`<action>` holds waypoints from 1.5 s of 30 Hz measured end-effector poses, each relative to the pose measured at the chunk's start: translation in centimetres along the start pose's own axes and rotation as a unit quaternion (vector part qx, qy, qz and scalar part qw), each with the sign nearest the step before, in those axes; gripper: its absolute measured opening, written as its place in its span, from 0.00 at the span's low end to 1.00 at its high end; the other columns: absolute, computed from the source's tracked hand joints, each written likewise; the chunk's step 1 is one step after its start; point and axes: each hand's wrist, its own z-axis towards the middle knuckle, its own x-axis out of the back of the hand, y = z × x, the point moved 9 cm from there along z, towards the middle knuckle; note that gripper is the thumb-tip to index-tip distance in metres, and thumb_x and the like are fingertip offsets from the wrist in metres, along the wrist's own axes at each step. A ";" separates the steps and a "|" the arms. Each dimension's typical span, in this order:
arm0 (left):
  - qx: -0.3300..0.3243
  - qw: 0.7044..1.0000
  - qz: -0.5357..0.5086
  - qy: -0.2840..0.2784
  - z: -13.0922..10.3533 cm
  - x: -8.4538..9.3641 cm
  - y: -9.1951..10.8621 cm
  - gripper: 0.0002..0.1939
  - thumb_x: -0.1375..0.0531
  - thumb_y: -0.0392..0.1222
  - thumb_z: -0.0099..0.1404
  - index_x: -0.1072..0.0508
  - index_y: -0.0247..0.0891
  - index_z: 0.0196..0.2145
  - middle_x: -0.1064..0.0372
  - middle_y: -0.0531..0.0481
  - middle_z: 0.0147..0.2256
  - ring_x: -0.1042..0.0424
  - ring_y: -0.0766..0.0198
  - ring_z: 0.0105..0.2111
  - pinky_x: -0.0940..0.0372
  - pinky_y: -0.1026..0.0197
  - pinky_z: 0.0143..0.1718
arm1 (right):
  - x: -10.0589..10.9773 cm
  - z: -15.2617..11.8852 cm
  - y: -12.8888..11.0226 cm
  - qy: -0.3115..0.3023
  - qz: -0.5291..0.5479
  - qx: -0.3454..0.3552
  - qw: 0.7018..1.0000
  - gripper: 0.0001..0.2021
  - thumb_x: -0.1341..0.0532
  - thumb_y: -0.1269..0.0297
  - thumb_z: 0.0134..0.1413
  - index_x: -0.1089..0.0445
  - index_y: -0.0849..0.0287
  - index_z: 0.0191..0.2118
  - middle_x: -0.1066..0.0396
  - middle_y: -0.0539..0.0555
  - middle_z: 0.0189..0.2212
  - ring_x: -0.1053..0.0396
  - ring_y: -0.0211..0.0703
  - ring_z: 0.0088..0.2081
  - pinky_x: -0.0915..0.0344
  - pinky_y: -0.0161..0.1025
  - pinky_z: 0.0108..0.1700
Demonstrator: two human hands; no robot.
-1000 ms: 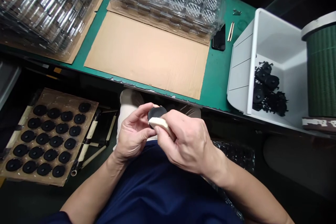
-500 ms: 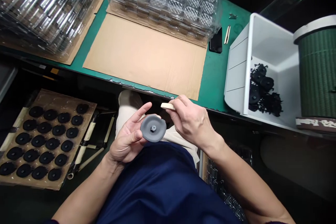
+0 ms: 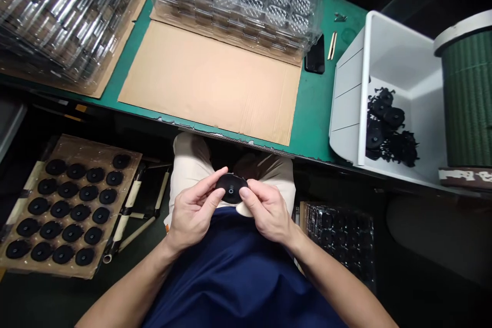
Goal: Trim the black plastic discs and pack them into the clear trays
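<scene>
A round black rubber-like disc [image 3: 231, 188], with a small ring at its centre, is held up in front of my lap. My left hand [image 3: 195, 210] is closed on its left edge between thumb and fingers. At the right edge, my right hand [image 3: 267, 210] touches the disc with thumb and fingertips. That hand is also closed around a flat, cream-coloured piece [image 3: 243, 209], whose rounded end sticks out below the disc. The rest of the piece is hidden in the palm, so its kind cannot be made out.
A cardboard sheet [image 3: 209, 82] lies on the green table [image 3: 313, 113], before stacked clear trays [image 3: 234, 5]. A grey bin [image 3: 346, 107] holds several black parts. A phone [image 3: 315, 56] lies near tweezers [image 3: 332, 45]. Lower left, a tray [image 3: 92, 149] holds several discs; another tray [image 3: 340, 246] sits lower right.
The disc has turned from its grey dished face with a central nut to a black face. My right hand has moved down and left onto the disc's edge, with the cream piece still in it.
</scene>
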 end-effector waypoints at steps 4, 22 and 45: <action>-0.243 0.954 0.173 0.019 -1.0 -0.5 4.0 0.22 0.36 0.23 0.67 0.19 0.41 0.53 0.17 0.48 0.47 0.17 0.57 0.46 0.21 0.56 0.51 | 1.0 -0.9 -2.8 0.025 -0.206 0.187 0.960 0.11 0.47 0.69 0.76 0.27 0.62 0.44 0.32 0.53 0.30 0.36 0.39 0.29 0.41 0.37 0.32; -0.386 0.876 0.281 -0.068 -3.6 -1.1 5.3 0.28 0.35 0.27 0.65 0.22 0.47 0.60 0.19 0.46 0.52 0.20 0.46 0.54 0.20 0.46 0.52 | 1.1 -2.9 -4.2 0.018 -0.286 0.306 0.908 0.16 0.48 0.66 0.77 0.26 0.62 0.58 0.22 0.58 0.38 0.26 0.43 0.35 0.32 0.39 0.37; 0.210 0.969 -0.127 -0.011 -1.8 -1.1 -3.5 0.16 0.34 0.47 0.71 0.18 0.42 0.54 0.18 0.45 0.49 0.20 0.58 0.42 0.25 0.61 0.46 | -1.3 -1.3 3.7 -0.078 0.262 -0.198 0.941 0.33 0.40 0.32 0.66 0.35 0.58 0.23 0.40 0.47 0.14 0.47 0.33 0.17 0.51 0.34 0.20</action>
